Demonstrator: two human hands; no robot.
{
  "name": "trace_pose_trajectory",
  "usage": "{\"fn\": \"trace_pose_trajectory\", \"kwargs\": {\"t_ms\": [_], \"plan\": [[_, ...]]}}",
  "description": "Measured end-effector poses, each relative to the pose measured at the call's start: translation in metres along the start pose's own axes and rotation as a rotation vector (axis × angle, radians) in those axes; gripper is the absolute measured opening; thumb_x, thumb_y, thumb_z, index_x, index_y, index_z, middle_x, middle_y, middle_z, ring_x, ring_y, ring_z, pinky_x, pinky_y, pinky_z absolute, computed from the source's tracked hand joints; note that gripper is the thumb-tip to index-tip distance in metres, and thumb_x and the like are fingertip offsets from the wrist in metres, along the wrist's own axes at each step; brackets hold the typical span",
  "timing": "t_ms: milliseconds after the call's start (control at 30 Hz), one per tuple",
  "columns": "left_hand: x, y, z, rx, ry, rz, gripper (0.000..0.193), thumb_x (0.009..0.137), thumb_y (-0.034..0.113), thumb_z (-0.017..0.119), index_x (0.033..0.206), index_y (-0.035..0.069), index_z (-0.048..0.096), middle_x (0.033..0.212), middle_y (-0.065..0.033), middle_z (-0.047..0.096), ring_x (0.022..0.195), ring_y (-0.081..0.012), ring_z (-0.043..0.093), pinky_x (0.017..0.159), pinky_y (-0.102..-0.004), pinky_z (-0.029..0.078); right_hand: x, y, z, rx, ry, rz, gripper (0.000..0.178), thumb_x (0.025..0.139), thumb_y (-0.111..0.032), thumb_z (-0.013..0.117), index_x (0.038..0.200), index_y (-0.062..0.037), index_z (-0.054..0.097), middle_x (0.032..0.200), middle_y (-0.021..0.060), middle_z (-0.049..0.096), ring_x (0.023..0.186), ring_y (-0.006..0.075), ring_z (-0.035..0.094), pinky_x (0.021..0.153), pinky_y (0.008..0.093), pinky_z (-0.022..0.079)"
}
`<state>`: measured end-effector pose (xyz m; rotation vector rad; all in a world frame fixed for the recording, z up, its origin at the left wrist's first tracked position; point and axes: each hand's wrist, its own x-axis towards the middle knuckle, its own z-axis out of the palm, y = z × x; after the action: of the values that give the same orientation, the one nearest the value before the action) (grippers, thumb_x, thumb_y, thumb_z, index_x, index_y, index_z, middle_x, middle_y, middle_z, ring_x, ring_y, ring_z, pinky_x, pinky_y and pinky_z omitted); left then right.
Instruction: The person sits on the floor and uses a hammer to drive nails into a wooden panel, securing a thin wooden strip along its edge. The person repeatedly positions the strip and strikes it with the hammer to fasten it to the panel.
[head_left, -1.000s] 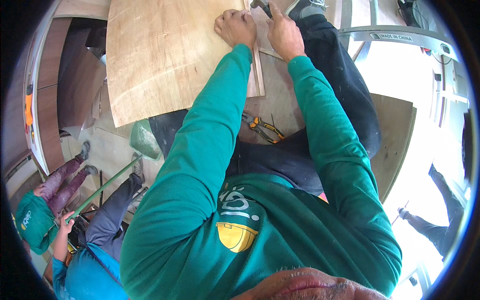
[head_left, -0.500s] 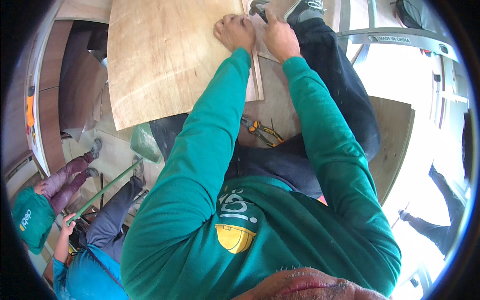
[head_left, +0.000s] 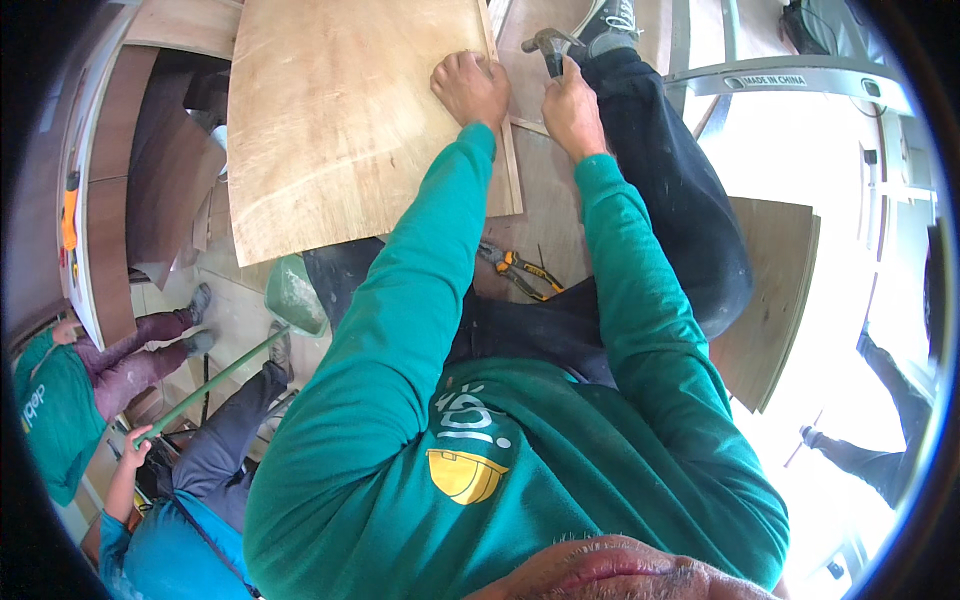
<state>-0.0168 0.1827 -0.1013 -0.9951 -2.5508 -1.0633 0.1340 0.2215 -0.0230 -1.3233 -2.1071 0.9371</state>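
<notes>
My right hand (head_left: pixel 574 112) is wrapped round the handle of a claw hammer (head_left: pixel 553 42), whose head stands to the right of the panel's edge. My left hand (head_left: pixel 470 90) rests with curled fingers at the right edge of a large plywood panel (head_left: pixel 340 130). Whatever its fingertips pinch, if anything, is hidden. A thin wooden strip (head_left: pixel 509 175) runs along that edge, under or beside my left hand. Pliers with yellow and black handles (head_left: pixel 520 270) lie on the board between my legs, nearer to me than either hand.
A metal ladder (head_left: pixel 780 80) stands at the far right. More plywood sheets (head_left: pixel 765 300) lie beside my right leg. At left, a person in blue (head_left: pixel 185 550) holds a green pole (head_left: pixel 215 383), near a green dustpan-like scoop (head_left: pixel 296 295); another person in green (head_left: pixel 65 410) is beyond.
My right hand has drawn the hammer away from my left hand, to the right and slightly nearer. My left hand stays at the panel's edge. The view has shifted a little.
</notes>
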Motion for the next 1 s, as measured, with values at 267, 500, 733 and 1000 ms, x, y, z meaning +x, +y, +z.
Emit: {"fn": "trace_pose_trajectory", "kwargs": {"t_ms": [267, 500, 733, 1000], "plan": [[-0.001, -0.002, -0.008, 0.02, -0.019, 0.119, 0.023, 0.085, 0.035, 0.071, 0.089, 0.012, 0.076, 0.114, -0.0071, 0.071, 0.119, -0.0366, 0.058, 0.109, -0.0534, 0.038, 0.004, -0.001, 0.009, -0.038, -0.032, -0.174, 0.054, 0.1, -0.012, 0.056, 0.152, -0.0016, 0.049, 0.121, 0.0369, 0.069, 0.112, 0.0545, 0.066, 0.097, 0.0611, 0.053], [-0.013, -0.004, -0.007, -0.066, -0.024, 0.109, 0.029, 0.09, 0.039, 0.073, 0.092, 0.01, 0.076, 0.118, -0.0056, 0.071, 0.122, -0.034, 0.057, 0.111, -0.0517, 0.037, 0.004, -0.008, 0.007, -0.16, -0.077, -0.206, 0.061, 0.1, -0.015, 0.056, 0.159, -0.0043, 0.043, 0.122, 0.0369, 0.068, 0.109, 0.0544, 0.068, 0.096, 0.061, 0.054], [-0.013, -0.004, -0.008, -0.054, -0.039, 0.093, 0.029, 0.09, 0.038, 0.072, 0.095, 0.01, 0.077, 0.12, -0.0056, 0.071, 0.126, -0.0353, 0.055, 0.112, -0.0524, 0.037, 0.013, -0.029, 0.006, -0.13, 0.032, -0.289, 0.061, 0.101, -0.017, 0.057, 0.159, -0.005, 0.044, 0.127, 0.0352, 0.067, 0.11, 0.0534, 0.068, 0.095, 0.0584, 0.056], [-0.01, -0.001, -0.008, -0.068, 0.018, 0.11, 0.026, 0.086, 0.029, 0.076, 0.097, 0.006, 0.075, 0.116, -0.0086, 0.07, 0.126, -0.0323, 0.055, 0.116, -0.0508, 0.034, 0.017, -0.019, 0.023, -0.271, -0.175, -0.23, 0.061, 0.104, -0.027, 0.057, 0.16, -0.0061, 0.043, 0.125, 0.0345, 0.067, 0.11, 0.0535, 0.068, 0.094, 0.0588, 0.056]]}}
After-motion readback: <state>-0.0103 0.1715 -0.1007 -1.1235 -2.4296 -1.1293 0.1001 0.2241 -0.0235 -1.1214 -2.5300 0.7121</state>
